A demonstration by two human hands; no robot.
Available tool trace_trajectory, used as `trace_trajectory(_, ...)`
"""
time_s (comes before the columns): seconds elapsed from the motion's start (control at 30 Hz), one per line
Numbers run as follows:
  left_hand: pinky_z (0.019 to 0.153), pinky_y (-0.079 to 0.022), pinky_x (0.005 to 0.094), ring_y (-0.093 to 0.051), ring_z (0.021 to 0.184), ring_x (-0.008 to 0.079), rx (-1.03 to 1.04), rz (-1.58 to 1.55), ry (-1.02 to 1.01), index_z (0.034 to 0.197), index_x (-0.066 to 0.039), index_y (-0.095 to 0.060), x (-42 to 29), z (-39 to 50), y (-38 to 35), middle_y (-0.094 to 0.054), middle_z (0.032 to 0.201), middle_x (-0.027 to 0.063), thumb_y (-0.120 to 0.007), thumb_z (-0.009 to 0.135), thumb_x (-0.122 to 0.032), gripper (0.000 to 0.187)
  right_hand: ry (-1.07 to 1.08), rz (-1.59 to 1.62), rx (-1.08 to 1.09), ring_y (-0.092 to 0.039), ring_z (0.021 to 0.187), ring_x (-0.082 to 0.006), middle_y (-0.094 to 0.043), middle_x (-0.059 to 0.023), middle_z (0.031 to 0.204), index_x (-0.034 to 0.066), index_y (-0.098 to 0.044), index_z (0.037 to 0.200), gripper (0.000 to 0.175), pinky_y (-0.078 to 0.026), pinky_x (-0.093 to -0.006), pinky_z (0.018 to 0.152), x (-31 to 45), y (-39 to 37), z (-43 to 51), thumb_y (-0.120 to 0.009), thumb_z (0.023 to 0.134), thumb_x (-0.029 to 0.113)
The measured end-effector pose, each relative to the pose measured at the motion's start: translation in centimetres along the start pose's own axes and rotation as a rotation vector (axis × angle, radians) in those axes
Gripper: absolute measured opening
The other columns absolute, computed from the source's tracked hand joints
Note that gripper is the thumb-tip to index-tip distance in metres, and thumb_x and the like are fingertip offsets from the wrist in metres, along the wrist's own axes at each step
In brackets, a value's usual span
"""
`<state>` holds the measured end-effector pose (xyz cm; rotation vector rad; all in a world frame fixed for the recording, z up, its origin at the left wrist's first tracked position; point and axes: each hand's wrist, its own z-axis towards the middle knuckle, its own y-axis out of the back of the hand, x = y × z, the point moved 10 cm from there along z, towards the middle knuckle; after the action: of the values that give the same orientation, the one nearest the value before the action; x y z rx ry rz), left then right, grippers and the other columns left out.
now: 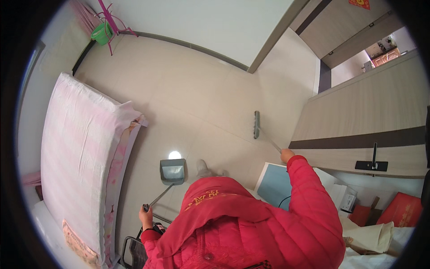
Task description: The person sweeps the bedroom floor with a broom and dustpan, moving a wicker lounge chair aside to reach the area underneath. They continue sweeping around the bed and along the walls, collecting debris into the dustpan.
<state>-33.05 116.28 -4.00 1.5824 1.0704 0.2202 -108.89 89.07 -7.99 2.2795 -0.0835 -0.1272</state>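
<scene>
My left hand grips the top of the long handle of a grey dustpan. The pan rests on the tiled floor, its mouth facing away from me, and looks bare inside. In my right hand, stretched out to the right, is the handle of a broom. Its narrow grey bristle head is at floor level, well to the right of the dustpan and apart from it. Part of the broom's handle is hidden behind my hand and red sleeve. One of my shoes shows between the two tools.
A bed with a pink cover stands along the left. A wooden door hangs ajar at right, near a blue-topped piece and boxes. A green bucket and pink rack stand far left. A black-framed chair is beside me.
</scene>
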Motion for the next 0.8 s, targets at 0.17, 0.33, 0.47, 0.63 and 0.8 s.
trace_trajectory(0.17,0.063,-0.044,0.0337,-0.058,0.071,0.0269,0.019,-0.045,0.056,0.085,-0.006,-0.057,1.9,2.0,-0.8,-0.059,0.076,0.0133,-0.063,0.064,-0.025,0.03,0.1,0.151,-0.11,-0.053,0.079,-0.0362,-0.055,-0.0211,0.084,0.0006,-0.054,0.083,0.02,-0.043,-0.0414,0.07,5.5,0.7,0.5,-0.046,0.071,0.013)
trace_trajectory(0.33,0.062,-0.044,0.0344,-0.058,0.07,0.027,0.041,-0.121,0.052,0.084,-0.005,-0.057,1.6,2.5,-1.0,-0.059,0.074,0.0139,-0.064,0.063,-0.024,0.029,0.352,0.393,0.022,-0.05,0.078,-0.0387,-0.053,-0.0223,0.082,0.001,-0.05,0.085,0.023,-0.04,-0.0434,0.068,16.5,-2.9,2.3,-0.047,0.072,0.02)
trace_trajectory(0.47,0.061,-0.044,0.0351,-0.057,0.07,0.0297,-0.02,-0.057,0.041,0.082,-0.004,-0.056,-0.5,1.5,-0.7,-0.058,0.073,0.0156,-0.063,0.062,-0.021,0.027,0.586,0.437,0.07,-0.052,0.078,-0.0363,-0.055,-0.02,0.082,0.0019,-0.051,0.086,0.023,-0.041,-0.0428,0.069,30.2,-5.3,4.3,-0.046,0.071,0.019)
trace_trajectory(0.63,0.06,-0.044,0.0366,-0.056,0.07,0.032,-0.004,0.065,0.113,0.079,-0.005,-0.055,-3.3,-1.1,-0.7,-0.057,0.072,0.0169,-0.064,0.061,-0.023,0.027,0.725,0.264,0.211,-0.053,0.085,-0.033,-0.055,-0.0189,0.088,0.005,-0.055,0.089,0.023,-0.042,-0.0409,0.072,41.4,-6.4,6.2,-0.044,0.07,0.013)
trace_trajectory(0.8,0.057,-0.043,0.0366,-0.057,0.067,0.031,-0.007,0.066,0.087,0.078,-0.005,-0.056,-6.3,-2.0,0.6,-0.057,0.068,0.0156,-0.065,0.06,-0.024,0.028,0.853,0.242,0.259,-0.053,0.086,-0.0323,-0.055,-0.0185,0.089,0.0051,-0.055,0.09,0.024,-0.042,-0.0413,0.071,39.3,-4.7,9.2,-0.044,0.069,0.011)
